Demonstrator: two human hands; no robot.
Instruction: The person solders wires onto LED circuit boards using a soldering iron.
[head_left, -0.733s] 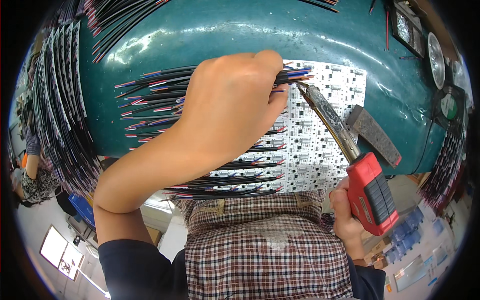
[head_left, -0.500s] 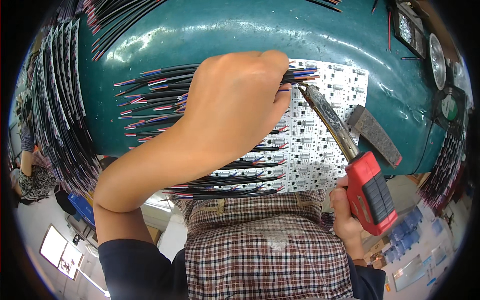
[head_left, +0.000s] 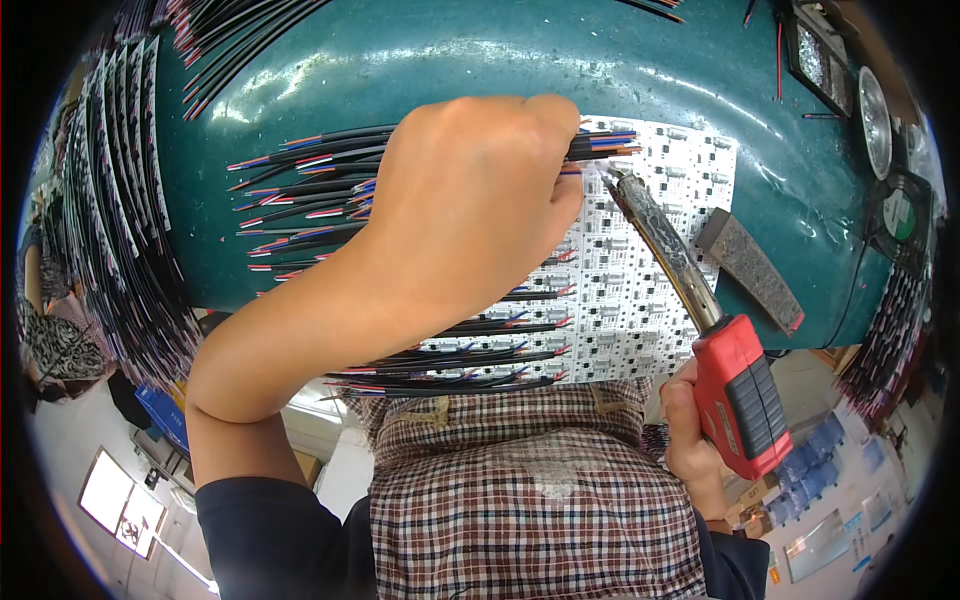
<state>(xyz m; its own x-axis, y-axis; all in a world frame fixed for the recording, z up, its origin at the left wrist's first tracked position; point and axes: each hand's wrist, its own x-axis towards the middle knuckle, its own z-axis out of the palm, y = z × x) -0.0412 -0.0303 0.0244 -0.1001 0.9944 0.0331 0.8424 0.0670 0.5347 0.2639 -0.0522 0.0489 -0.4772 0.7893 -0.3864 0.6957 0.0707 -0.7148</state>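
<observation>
My left hand (head_left: 485, 190) is closed around a small bundle of black cables (head_left: 604, 144), whose blue, brown and black wire ends stick out past the fingers over the white circuit board panel (head_left: 705, 165). Fingertips and thumb are mostly hidden behind the back of the hand. In my right hand (head_left: 692, 425) is a soldering iron (head_left: 740, 395) with a red and black grip. Its dark tip points up and left, close below the held wire ends; whether it touches the board I cannot tell. More black cables (head_left: 490, 329) are attached in rows along the panel's left part.
A grey block (head_left: 750, 265) lies against the panel's right side. Wired boards (head_left: 115, 190) are stacked on the left, with loose cables (head_left: 240, 45) at the back left. A metal dish (head_left: 874, 122), a dark tray (head_left: 815, 60) and a small fan (head_left: 900, 215) stand at the right.
The soldering iron's tip has shifted slightly right, away from my left fingers, and its grip has dropped a little. My left hand has barely moved and still holds the cables.
</observation>
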